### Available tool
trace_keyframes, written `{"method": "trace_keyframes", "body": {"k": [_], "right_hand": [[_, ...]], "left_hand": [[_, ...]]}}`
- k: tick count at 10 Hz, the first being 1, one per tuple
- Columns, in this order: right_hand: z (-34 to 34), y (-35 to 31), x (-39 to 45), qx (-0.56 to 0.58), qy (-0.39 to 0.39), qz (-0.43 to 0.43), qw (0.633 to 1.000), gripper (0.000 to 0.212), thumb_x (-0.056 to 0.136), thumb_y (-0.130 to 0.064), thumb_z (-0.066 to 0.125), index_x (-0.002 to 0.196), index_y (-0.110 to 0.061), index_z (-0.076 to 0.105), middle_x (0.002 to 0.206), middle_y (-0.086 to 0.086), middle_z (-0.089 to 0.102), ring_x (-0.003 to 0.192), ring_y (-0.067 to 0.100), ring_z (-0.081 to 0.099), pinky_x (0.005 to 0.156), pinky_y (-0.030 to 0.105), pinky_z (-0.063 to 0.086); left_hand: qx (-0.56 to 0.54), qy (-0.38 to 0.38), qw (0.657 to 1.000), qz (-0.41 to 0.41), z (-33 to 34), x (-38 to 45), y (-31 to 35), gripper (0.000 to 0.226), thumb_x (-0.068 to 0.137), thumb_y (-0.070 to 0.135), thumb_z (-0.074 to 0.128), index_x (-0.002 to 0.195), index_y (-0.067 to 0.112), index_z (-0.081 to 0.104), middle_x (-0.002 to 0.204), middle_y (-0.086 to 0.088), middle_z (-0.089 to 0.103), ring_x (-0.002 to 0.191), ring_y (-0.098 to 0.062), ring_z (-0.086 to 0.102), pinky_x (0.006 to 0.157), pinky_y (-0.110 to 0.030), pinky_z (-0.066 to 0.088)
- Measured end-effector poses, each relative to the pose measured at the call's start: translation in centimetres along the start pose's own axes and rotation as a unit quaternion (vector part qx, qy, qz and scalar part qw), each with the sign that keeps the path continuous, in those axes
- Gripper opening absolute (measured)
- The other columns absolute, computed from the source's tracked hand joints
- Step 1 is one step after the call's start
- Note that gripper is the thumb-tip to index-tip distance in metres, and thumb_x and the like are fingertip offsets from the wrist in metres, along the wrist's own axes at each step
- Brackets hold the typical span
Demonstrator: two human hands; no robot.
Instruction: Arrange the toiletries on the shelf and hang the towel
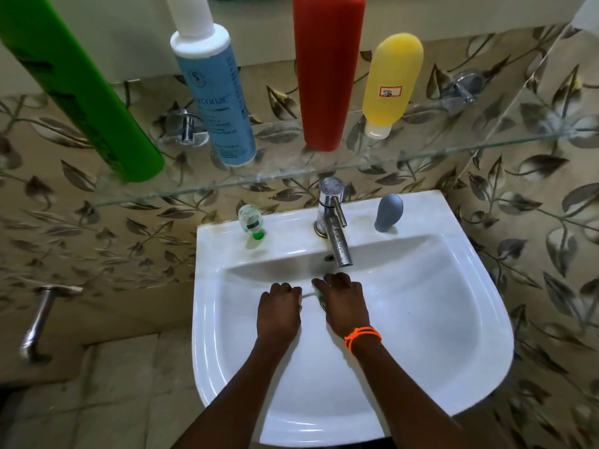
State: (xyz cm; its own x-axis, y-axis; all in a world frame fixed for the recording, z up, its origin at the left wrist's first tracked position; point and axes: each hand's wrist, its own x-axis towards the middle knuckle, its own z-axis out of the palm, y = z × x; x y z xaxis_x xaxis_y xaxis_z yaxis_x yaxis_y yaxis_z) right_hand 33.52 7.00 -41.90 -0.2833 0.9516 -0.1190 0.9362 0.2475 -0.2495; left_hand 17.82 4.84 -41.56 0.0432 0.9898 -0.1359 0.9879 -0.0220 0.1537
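A glass shelf [421, 154] above the sink carries a tall green bottle [90, 92], a blue bottle with a white top [217, 102], a red bottle [327, 69] and a yellow bottle [392, 76] standing on its cap. Both my hands are down in the white basin [453, 319], close together under the tap. My left hand [278, 306] is curled around a thin white item [308, 293] that pokes out toward my right hand [343, 303]. The right hand, with an orange wristband, covers the drain with bent fingers. No towel is in view.
On the sink's back rim a small clear bottle with a green cap [251, 220] lies left of the chrome tap [334, 222], and a grey rounded object [389, 212] stands to its right. A metal bar [35, 319] sticks out of the tiled wall at lower left.
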Motion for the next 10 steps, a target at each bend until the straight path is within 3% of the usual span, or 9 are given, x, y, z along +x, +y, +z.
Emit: {"method": "trace_keyframes", "body": {"k": [1,2,4,5,6,7,8,9,10], "right_hand": [[-0.4,-0.3,0.1,-0.036,0.006,0.008,0.999,0.043,0.091,-0.014,0.051,0.132,-0.027,0.058,0.120,0.004,0.064,0.119,0.033,0.053,0.092,0.039,0.037],[-2.9,-0.2,-2.7,-0.024,0.021,0.025,0.999,0.045,0.088,-0.010,0.054,0.128,-0.032,0.058,0.119,-0.002,0.063,0.119,0.028,0.052,0.092,0.040,0.033],[-10.6,-0.5,-18.0,0.073,0.184,0.127,0.972,0.048,0.079,-0.007,0.076,0.122,-0.026,0.069,0.116,0.002,0.067,0.112,0.028,0.061,0.087,0.044,0.047],[-11.2,0.6,-27.7,0.111,0.213,0.190,0.952,0.048,0.080,-0.008,0.068,0.125,-0.023,0.068,0.119,0.005,0.064,0.113,0.029,0.057,0.093,0.044,0.047],[-8.8,2.2,-35.2,0.176,0.213,0.266,0.923,0.049,0.078,0.003,0.068,0.124,-0.014,0.069,0.116,0.011,0.064,0.106,0.033,0.058,0.098,0.031,0.041],[-4.3,4.3,-39.1,0.231,0.193,0.341,0.891,0.055,0.071,0.018,0.073,0.120,-0.006,0.069,0.115,0.019,0.066,0.106,0.040,0.061,0.097,0.021,0.035],[0.4,6.3,-40.6,0.295,0.146,0.410,0.851,0.051,0.073,0.017,0.071,0.121,-0.002,0.068,0.120,0.022,0.067,0.113,0.042,0.061,0.104,0.037,0.045],[3.8,8.3,-41.2,0.309,0.132,0.419,0.844,0.058,0.071,0.020,0.069,0.127,0.004,0.063,0.128,0.027,0.064,0.120,0.044,0.059,0.107,0.047,0.047],[4.6,9.9,-41.7,0.295,0.135,0.458,0.828,0.060,0.074,0.018,0.067,0.132,0.005,0.059,0.134,0.027,0.060,0.125,0.042,0.057,0.110,0.041,0.041]], "left_hand": [[0.021,0.003,1.000,0.013,-0.6,0.3,-0.1,0.026,0.095,0.017,0.049,0.103,0.026,0.072,0.097,0.000,0.069,0.102,-0.025,0.059,0.080,-0.035,0.041],[-0.018,0.022,0.999,0.027,-3.1,-1.4,0.6,0.025,0.094,0.015,0.055,0.101,0.027,0.075,0.092,0.001,0.070,0.095,-0.026,0.058,0.078,-0.036,0.042],[-0.139,0.084,0.971,0.176,-10.4,-10.9,6.4,0.021,0.083,0.011,0.076,0.100,0.024,0.080,0.085,0.001,0.075,0.081,-0.029,0.062,0.069,-0.043,0.047],[-0.147,0.074,0.947,0.275,-11.0,-16.6,10.6,0.028,0.080,0.014,0.071,0.105,0.025,0.077,0.091,0.003,0.074,0.086,-0.026,0.061,0.070,-0.037,0.041],[-0.135,0.025,0.924,0.358,-9.2,-21.1,15.0,0.025,0.080,0.027,0.059,0.098,0.026,0.076,0.085,0.002,0.067,0.085,-0.024,0.057,0.069,-0.035,0.031],[-0.066,-0.045,0.914,0.397,-5.4,-23.8,18.8,0.030,0.083,0.035,0.052,0.097,0.023,0.077,0.082,0.000,0.064,0.085,-0.026,0.060,0.072,-0.036,0.037],[-0.021,-0.107,0.906,0.409,-0.4,-25.4,21.6,0.024,0.081,0.031,0.067,0.101,0.022,0.076,0.089,-0.002,0.068,0.091,-0.027,0.065,0.075,-0.036,0.050],[-0.003,-0.158,0.897,0.413,4.1,-25.3,22.7,0.039,0.086,0.028,0.060,0.124,0.019,0.068,0.115,-0.006,0.069,0.108,-0.030,0.060,0.088,-0.041,0.047],[0.010,-0.195,0.904,0.381,5.6,-24.6,22.6,0.057,0.086,0.027,0.059,0.142,0.016,0.053,0.141,-0.010,0.056,0.132,-0.032,0.047,0.104,-0.043,0.037]]}}
